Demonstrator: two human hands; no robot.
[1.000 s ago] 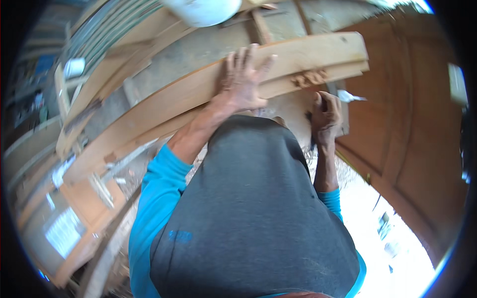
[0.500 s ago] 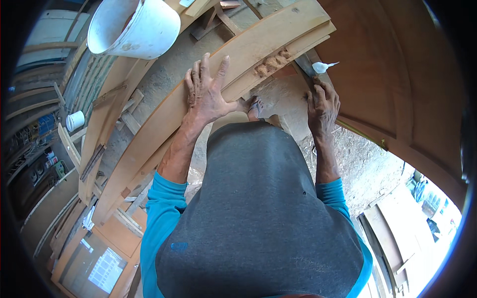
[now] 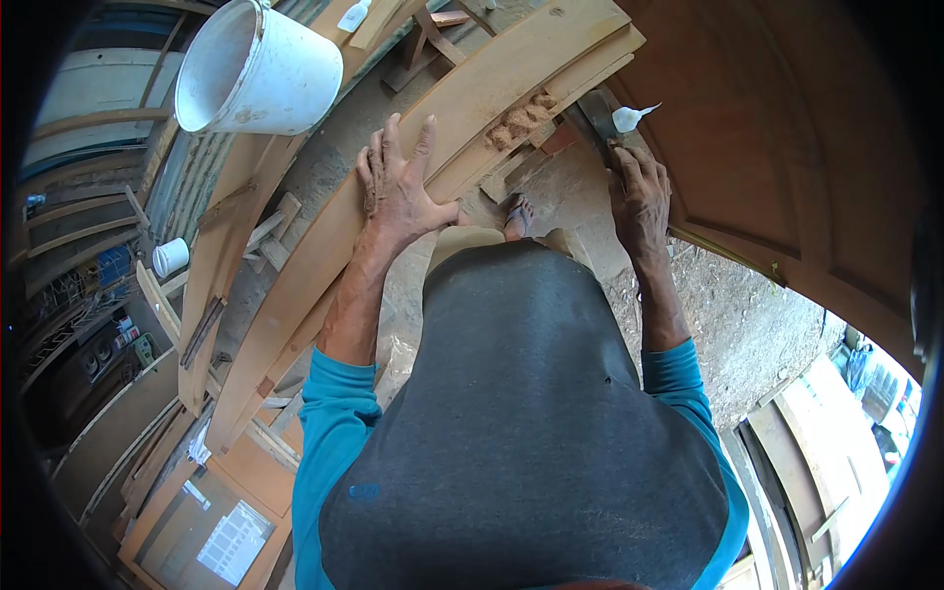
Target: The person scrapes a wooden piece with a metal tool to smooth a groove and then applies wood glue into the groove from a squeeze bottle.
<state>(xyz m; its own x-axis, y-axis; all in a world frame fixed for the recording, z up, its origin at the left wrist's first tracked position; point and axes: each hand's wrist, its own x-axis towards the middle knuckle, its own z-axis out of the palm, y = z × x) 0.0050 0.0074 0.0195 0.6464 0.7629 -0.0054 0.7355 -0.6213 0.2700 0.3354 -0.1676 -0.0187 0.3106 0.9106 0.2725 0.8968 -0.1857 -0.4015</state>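
My left hand (image 3: pixel 398 192) lies with its fingers spread on a long wooden plank (image 3: pixel 315 261), its thumb stretched toward my body. Farther along the plank's near edge are several small clumps of brown, crumbly paste (image 3: pixel 519 120). My right hand (image 3: pixel 641 197) is off to the right of the plank, with its fingers curled and close together. Just past its fingertips is a dark, flat strip (image 3: pixel 592 116). What the fingers grip, if anything, is hidden. A white squeeze bottle with a pointed nozzle (image 3: pixel 626 119) is beside the strip.
A large white bucket (image 3: pixel 295 84) stands at the far left, with another white bottle (image 3: pixel 354 15) near it. A small white pail (image 3: pixel 170 258) is farther left. A brown wooden panel (image 3: pixel 787 128) rises on the right. Wood offcuts (image 3: pixel 275 231) lie beyond the plank.
The view has shifted slightly, so plank and bucket sit a little differently in the picture. My left hand stays spread on the plank; my right hand stays curled near the dark strip.
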